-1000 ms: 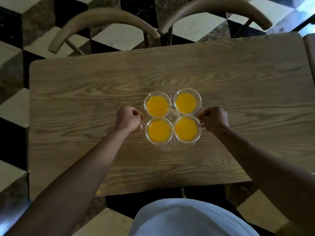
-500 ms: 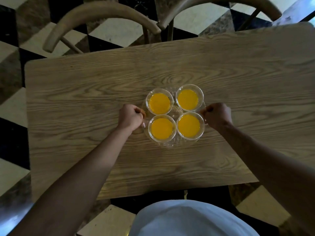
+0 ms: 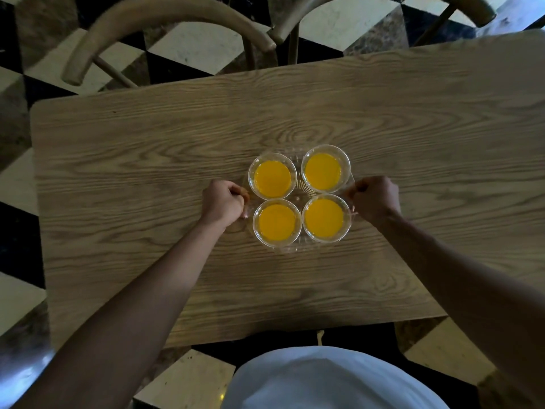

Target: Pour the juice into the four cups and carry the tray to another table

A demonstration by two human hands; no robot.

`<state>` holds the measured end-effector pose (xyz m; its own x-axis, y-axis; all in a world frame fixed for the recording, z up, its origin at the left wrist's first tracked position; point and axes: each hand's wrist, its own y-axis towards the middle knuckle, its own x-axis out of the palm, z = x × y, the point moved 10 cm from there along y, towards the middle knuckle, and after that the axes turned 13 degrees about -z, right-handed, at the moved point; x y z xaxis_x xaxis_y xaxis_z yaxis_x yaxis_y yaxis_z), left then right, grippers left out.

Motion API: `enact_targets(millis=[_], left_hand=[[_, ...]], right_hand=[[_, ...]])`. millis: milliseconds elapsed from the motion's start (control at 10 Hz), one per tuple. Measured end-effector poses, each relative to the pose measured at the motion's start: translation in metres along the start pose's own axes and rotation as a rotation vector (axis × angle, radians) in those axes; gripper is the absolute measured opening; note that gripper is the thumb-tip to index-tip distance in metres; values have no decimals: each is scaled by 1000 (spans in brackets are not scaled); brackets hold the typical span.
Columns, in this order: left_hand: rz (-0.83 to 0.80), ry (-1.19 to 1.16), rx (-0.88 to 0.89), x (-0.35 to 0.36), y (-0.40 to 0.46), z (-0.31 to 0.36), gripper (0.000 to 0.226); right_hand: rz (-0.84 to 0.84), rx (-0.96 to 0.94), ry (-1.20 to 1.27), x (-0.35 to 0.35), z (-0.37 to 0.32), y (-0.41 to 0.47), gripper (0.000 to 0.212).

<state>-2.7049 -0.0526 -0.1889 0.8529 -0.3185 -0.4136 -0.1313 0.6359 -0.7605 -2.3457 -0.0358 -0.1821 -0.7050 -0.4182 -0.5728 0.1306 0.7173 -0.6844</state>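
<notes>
Left hand (image 3: 223,203), right hand (image 3: 375,198): fists.

The clear tray (image 3: 298,192) is mostly hidden beneath the four cups of juice (image 3: 272,179), (image 3: 323,172), (image 3: 277,222), (image 3: 323,219); only a ribbed patch at its centre and faint rims at 6 and 12 o'clock show. Its handles at 9 and 3 o'clock are covered by the left hand (image 3: 223,202) and the right hand (image 3: 375,197), both curled into fists, so the fingers' contact underneath cannot be seen. Whether the tray rests on the wooden table (image 3: 147,160) or is just above it cannot be told. Two chairs (image 3: 165,17), (image 3: 354,4) at 12 o'clock are cut off by the top edge, and the table's right end runs out of frame.
</notes>
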Motion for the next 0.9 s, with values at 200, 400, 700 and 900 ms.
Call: enact_targets(millis=[200,400,700,900], left_hand=[[1,63,64,0,2,2,29],[-4,77,93,1,2,1,15],[54,-62,76,-9,-2,-20,18],[16,20,92,0,-25,-28,21]], right_hand=[[-7,12,22,2,2,0,16],[-24,8,3,2,-2,-4,23],[-7,-12,-63,-5,-2,-19,23],[-9,-55,-120,-5,11,-45,21]])
